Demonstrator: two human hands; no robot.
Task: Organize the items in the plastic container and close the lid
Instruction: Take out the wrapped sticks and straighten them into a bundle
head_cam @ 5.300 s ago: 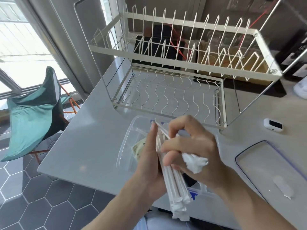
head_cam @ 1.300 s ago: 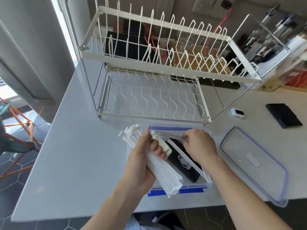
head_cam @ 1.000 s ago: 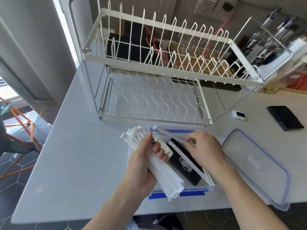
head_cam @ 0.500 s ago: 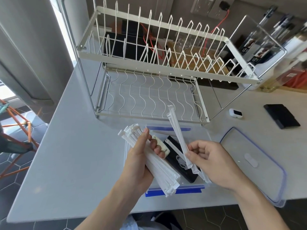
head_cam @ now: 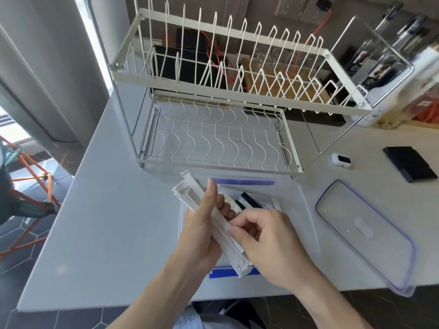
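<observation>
A sheaf of paper-wrapped straws point(head_cam: 215, 230) is held over the clear plastic container point(head_cam: 300, 210), which sits near the front edge of the tabletop point(head_cam: 114, 222) just ahead of a white wire dish rack point(head_cam: 218, 138). The left hand point(head_cam: 202, 236) is wrapped round the sheaf at mid-length, thumb pressed along its upper side, while the right hand point(head_cam: 266, 241) pinches one wrapper against the bundle from the other side; both hands are closed on the straws and touch each other. The straws look light and thin, their paper sleeves soft and prone to slide or fan out, so a grip round the middle of the sheaf seems the safest hold. A dark sachet point(head_cam: 249, 203) and a pale packet point(head_cam: 229, 203) lie inside the container beneath the hands. The lid point(head_cam: 365, 233) lies flat beside it toward the right edge, not yet fitted. Both forearms reach in from the front edge.
</observation>
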